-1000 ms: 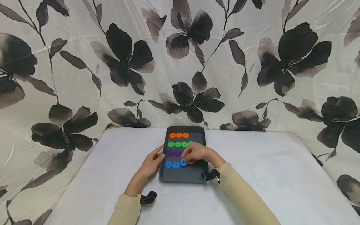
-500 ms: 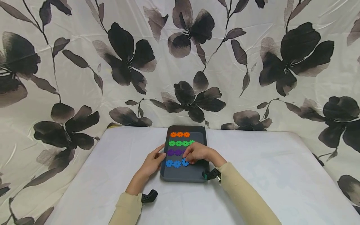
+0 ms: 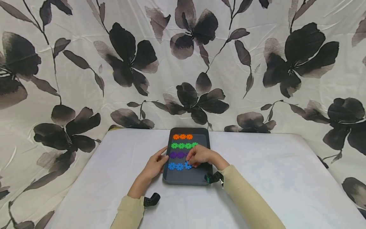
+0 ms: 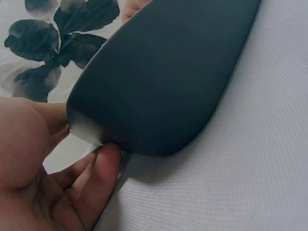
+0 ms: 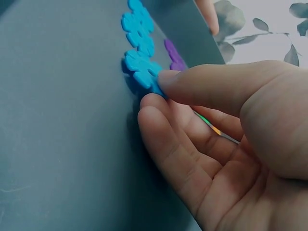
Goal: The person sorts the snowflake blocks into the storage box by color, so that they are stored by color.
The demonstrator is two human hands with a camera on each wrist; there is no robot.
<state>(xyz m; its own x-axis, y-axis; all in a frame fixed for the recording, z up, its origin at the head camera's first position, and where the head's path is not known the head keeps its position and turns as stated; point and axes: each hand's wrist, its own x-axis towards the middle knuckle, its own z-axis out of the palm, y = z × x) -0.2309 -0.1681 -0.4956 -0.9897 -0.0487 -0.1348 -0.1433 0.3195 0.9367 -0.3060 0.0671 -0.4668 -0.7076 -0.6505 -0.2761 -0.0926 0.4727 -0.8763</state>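
Observation:
On the dark grey tray (image 3: pixel 186 178) lie rows of flower-shaped plastic discs. My right hand (image 3: pixel 201 155) pinches a blue disc (image 5: pixel 144 70) between thumb and fingertips at the right end of the blue row. Two more blue discs (image 3: pixel 175 166) lie flat to its left. Just beyond is the purple row (image 3: pixel 176 155), its right end partly hidden by my fingers. My left hand (image 3: pixel 153 166) grips the tray's left side, thumb at the rim. In the left wrist view, fingers (image 4: pixel 103 168) reach under the tray's edge.
Green discs (image 3: pixel 181 146) form a row farther back, with orange discs (image 3: pixel 183 136) near the tray's far end. The tray rests on a white-covered table (image 3: pixel 257 178). A floral cloth (image 3: pixel 248 95) hangs behind the table.
The pinched blue disc has shifted slightly to the right, and the gap to its neighbour is a little wider. My left hand keeps its grip on the tray.

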